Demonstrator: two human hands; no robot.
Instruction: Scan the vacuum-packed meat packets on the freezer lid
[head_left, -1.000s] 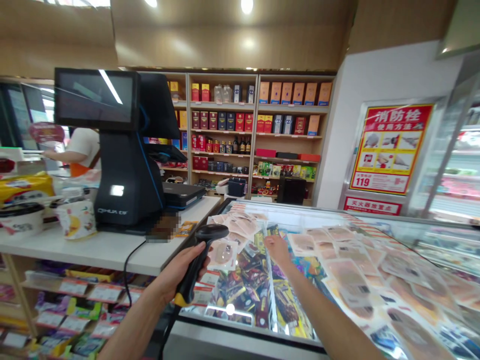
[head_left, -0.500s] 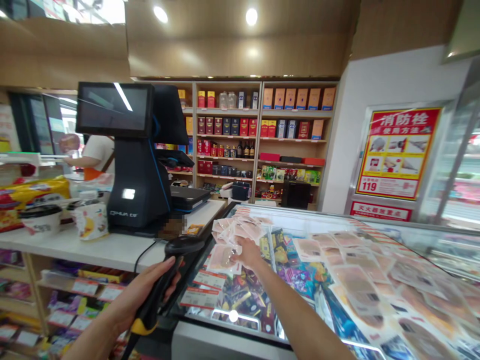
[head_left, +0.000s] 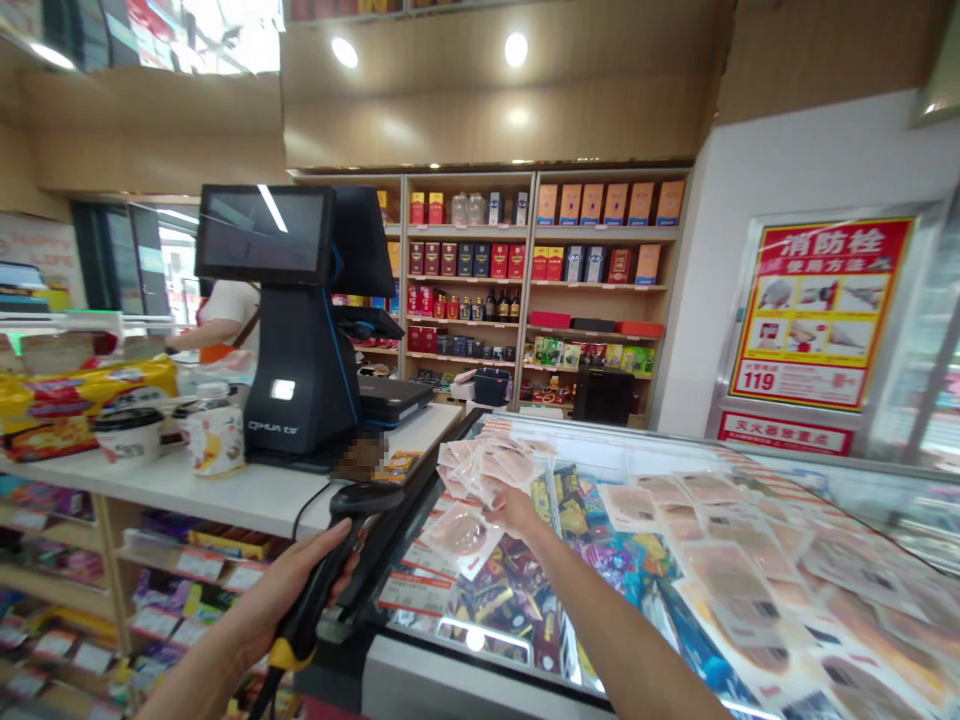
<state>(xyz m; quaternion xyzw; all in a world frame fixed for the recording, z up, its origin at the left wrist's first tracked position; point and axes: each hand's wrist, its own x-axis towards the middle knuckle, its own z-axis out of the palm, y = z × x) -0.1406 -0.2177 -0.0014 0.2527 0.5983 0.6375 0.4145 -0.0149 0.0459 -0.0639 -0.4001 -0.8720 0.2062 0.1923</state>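
My left hand (head_left: 319,575) is wrapped around the handle of a black and yellow barcode scanner (head_left: 364,498), its head pointing right toward the freezer. My right hand (head_left: 516,512) has its fingertips pinched at the edge of a flat clear packet (head_left: 459,530) with pale pinkish contents. That packet is tilted, just in front of a loose pile of similar packets (head_left: 484,465) on the glass top of a chest freezer (head_left: 502,655). More flat packets (head_left: 739,580) lie spread in overlapping rows on the glass, right of my right forearm.
Left of the freezer, a white counter (head_left: 277,503) carries a black checkout terminal (head_left: 296,370), lidded cups (head_left: 129,437) and a yellow snack bag (head_left: 97,395). Snack shelves (head_left: 180,590) sit below. A person (head_left: 229,315) stands behind the terminal. Shelves of boxes (head_left: 465,260) line the back.
The view has shifted, moving the scene slightly right. The packet at my right fingertips has tilted up from lying nearly flat. My left hand still holds the scanner.
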